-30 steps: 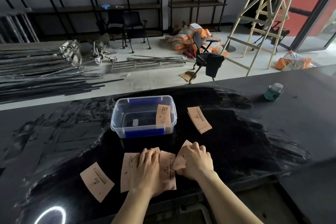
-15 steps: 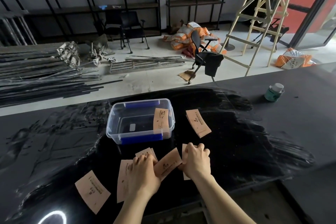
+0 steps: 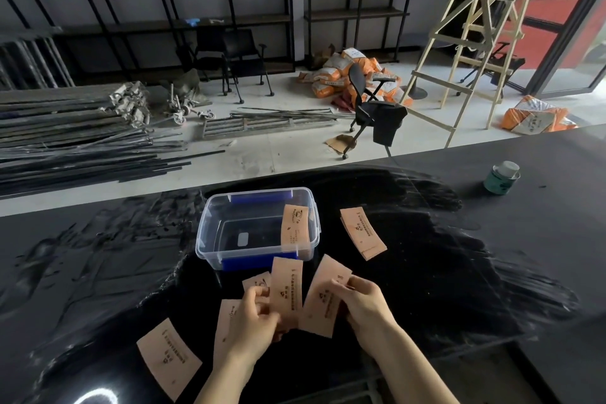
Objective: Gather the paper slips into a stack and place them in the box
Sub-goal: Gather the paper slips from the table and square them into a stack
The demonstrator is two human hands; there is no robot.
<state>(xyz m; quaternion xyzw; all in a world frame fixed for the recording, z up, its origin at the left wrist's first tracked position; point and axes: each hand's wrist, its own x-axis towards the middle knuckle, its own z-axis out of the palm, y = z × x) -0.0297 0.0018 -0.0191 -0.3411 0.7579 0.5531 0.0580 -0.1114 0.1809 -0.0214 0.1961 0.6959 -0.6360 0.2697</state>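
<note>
A clear plastic box with blue latches stands open on the black table, and one tan paper slip leans on its right rim. My left hand pinches an upright slip just in front of the box. My right hand holds a second slip, tilted right, beside it. Flat on the table lie a slip under my left wrist, another behind my left fingers, one at the near left, and a small stack right of the box.
A teal can with a white lid stands at the table's far right. The black table has a near edge just below my forearms. Beyond it the floor holds metal bars, chairs, orange sacks and a wooden ladder.
Both hands have lifted off the table, each raising a slip that lay flat a second ago. The two slips now stand side by side in front of the box.
</note>
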